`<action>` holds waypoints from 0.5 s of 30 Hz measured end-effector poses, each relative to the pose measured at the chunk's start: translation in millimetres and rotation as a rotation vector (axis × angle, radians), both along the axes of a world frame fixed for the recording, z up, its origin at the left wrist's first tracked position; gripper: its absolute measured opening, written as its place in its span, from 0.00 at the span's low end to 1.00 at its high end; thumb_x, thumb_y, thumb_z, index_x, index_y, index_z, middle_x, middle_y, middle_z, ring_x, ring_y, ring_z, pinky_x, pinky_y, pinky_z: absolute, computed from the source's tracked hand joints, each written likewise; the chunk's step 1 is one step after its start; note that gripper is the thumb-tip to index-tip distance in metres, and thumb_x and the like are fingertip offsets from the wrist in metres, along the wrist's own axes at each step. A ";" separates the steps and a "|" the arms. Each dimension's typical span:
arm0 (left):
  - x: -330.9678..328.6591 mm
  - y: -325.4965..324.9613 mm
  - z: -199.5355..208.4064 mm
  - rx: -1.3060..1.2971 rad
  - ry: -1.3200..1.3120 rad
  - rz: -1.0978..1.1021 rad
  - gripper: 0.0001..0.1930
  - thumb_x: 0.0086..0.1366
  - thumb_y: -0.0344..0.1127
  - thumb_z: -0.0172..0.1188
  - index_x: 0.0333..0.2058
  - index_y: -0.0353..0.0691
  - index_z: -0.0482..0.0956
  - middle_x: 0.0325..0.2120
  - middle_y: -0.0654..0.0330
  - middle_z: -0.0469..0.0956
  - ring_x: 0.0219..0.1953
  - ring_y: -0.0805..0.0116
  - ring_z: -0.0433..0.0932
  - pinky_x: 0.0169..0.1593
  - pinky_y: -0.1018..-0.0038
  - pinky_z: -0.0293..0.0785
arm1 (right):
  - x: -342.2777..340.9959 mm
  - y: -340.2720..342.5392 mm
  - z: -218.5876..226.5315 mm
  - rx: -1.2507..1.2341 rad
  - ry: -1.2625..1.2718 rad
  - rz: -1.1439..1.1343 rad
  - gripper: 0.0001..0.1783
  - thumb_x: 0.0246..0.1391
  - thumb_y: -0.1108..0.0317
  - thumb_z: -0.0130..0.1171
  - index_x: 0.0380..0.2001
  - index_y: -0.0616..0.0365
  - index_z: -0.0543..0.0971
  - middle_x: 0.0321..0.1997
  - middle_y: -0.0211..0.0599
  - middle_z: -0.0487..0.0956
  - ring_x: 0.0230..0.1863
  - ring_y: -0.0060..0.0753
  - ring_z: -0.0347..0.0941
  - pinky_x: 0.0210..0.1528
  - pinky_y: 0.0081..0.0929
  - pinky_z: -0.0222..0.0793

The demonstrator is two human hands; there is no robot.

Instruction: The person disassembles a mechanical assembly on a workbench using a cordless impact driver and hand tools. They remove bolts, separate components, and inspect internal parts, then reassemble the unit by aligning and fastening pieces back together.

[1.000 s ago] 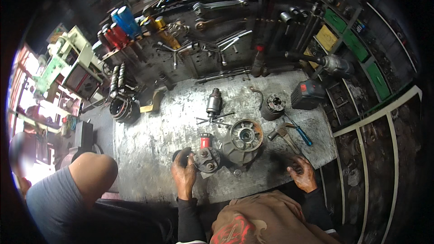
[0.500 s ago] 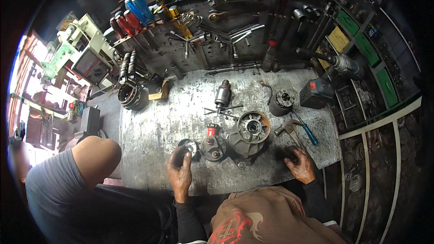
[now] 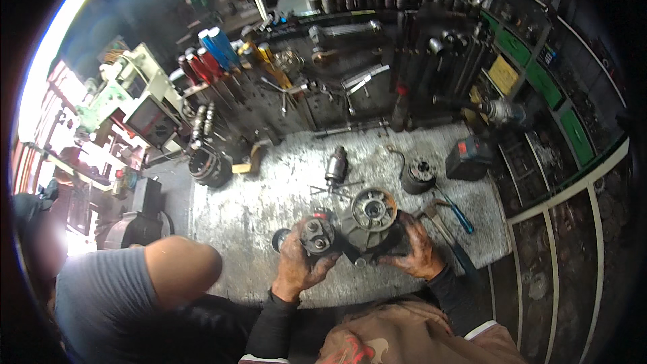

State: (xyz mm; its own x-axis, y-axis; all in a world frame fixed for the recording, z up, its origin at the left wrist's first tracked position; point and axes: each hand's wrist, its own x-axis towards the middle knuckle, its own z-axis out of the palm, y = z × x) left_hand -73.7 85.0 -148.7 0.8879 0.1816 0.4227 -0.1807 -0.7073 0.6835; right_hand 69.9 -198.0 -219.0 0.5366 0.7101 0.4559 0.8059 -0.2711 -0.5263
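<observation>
In front of me stands a grey metal starter-motor housing (image 3: 362, 232), its open round end facing up. Close on its left is the solenoid (image 3: 315, 234), a dark cylinder with bolt studs on top. My left hand (image 3: 295, 267) curls around the solenoid's left and near side, thumb in front. On the other side my right hand (image 3: 419, 253) grips the right side of the housing, fingers along its wall and thumb at the near edge. A small round ring-like part (image 3: 280, 238) lies just left of my left hand, partly hidden by it.
Behind lie a cylindrical armature-like part (image 3: 335, 164) and a dark motor body (image 3: 418, 176). A hammer (image 3: 441, 228), a blue-handled screwdriver (image 3: 459, 218) and a cordless impact wrench (image 3: 472, 155) are at the right. Another person's bent arm (image 3: 182, 266) is at the left; drawers line the right.
My left hand has moved right from the round part onto the solenoid. My right hand has come left from beside the hammer onto the housing. The view has tilted upward.
</observation>
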 end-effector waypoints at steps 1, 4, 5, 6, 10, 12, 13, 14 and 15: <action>2.2 -0.3 -1.3 0.059 -0.034 -0.006 0.42 0.54 0.45 0.77 0.59 0.24 0.67 0.45 0.44 0.80 0.45 0.46 0.83 0.51 0.58 0.78 | 0.3 3.3 -3.2 0.018 0.030 0.028 0.65 0.43 0.43 0.80 0.71 0.69 0.55 0.68 0.67 0.67 0.68 0.67 0.66 0.69 0.55 0.65; 7.6 -15.6 6.5 -0.038 -0.130 0.037 0.37 0.56 0.43 0.75 0.57 0.25 0.69 0.41 0.46 0.84 0.43 0.49 0.86 0.49 0.63 0.80 | 7.7 15.6 1.8 0.167 0.111 0.104 0.70 0.39 0.39 0.82 0.72 0.70 0.55 0.68 0.67 0.67 0.70 0.64 0.63 0.73 0.54 0.59; 10.2 -23.8 12.2 -0.133 -0.095 0.083 0.34 0.61 0.44 0.73 0.56 0.26 0.71 0.39 0.49 0.85 0.42 0.54 0.86 0.48 0.65 0.80 | 13.3 17.4 9.9 0.093 0.272 0.079 0.69 0.39 0.38 0.81 0.71 0.70 0.57 0.68 0.66 0.67 0.71 0.63 0.63 0.73 0.52 0.58; 13.4 -31.8 18.7 -0.288 -0.079 0.141 0.32 0.62 0.44 0.72 0.56 0.26 0.71 0.40 0.50 0.85 0.42 0.56 0.86 0.48 0.65 0.80 | 18.1 16.6 21.2 0.079 0.432 0.065 0.67 0.39 0.37 0.81 0.71 0.71 0.59 0.69 0.65 0.67 0.71 0.62 0.63 0.73 0.51 0.58; 22.5 -54.0 39.4 -1.006 -0.152 0.306 0.26 0.71 0.48 0.65 0.55 0.29 0.75 0.42 0.53 0.84 0.42 0.67 0.84 0.48 0.69 0.81 | 37.5 13.8 75.6 0.062 0.426 0.133 0.62 0.46 0.29 0.71 0.68 0.72 0.65 0.67 0.63 0.70 0.72 0.60 0.63 0.72 0.48 0.59; 13.4 -52.6 41.9 -1.267 0.013 0.312 0.26 0.73 0.51 0.60 0.55 0.30 0.76 0.44 0.53 0.82 0.43 0.66 0.83 0.48 0.69 0.81 | 51.7 6.8 100.6 -0.063 0.292 0.235 0.60 0.50 0.27 0.66 0.66 0.72 0.67 0.65 0.65 0.72 0.71 0.61 0.64 0.72 0.48 0.60; 7.8 -56.0 38.6 -1.374 0.059 0.372 0.27 0.74 0.52 0.58 0.55 0.32 0.75 0.47 0.53 0.81 0.44 0.65 0.83 0.48 0.70 0.80 | 53.8 10.5 107.2 -0.011 0.373 0.281 0.58 0.53 0.25 0.61 0.65 0.72 0.69 0.64 0.65 0.73 0.70 0.61 0.66 0.71 0.48 0.63; 1.6 -58.6 33.8 -1.479 0.076 0.324 0.26 0.73 0.53 0.59 0.56 0.35 0.75 0.47 0.53 0.80 0.46 0.62 0.83 0.50 0.65 0.80 | 56.8 12.7 113.0 -0.044 0.464 0.317 0.57 0.54 0.26 0.61 0.65 0.71 0.70 0.65 0.64 0.73 0.69 0.60 0.67 0.70 0.47 0.63; -5.4 -61.8 27.5 -1.606 0.111 0.341 0.27 0.71 0.53 0.60 0.56 0.37 0.74 0.48 0.53 0.80 0.48 0.58 0.82 0.52 0.60 0.81 | 59.3 15.5 116.2 -0.064 0.541 0.359 0.57 0.54 0.26 0.61 0.65 0.71 0.70 0.65 0.64 0.73 0.69 0.60 0.68 0.70 0.47 0.63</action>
State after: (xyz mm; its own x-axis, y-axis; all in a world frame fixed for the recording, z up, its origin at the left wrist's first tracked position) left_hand -79.1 23.2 -121.2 0.7287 0.5260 -0.4385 -0.0783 0.7001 0.7097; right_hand 129.2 -182.5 -102.8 0.4025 0.9048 0.1391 0.4781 -0.0782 -0.8748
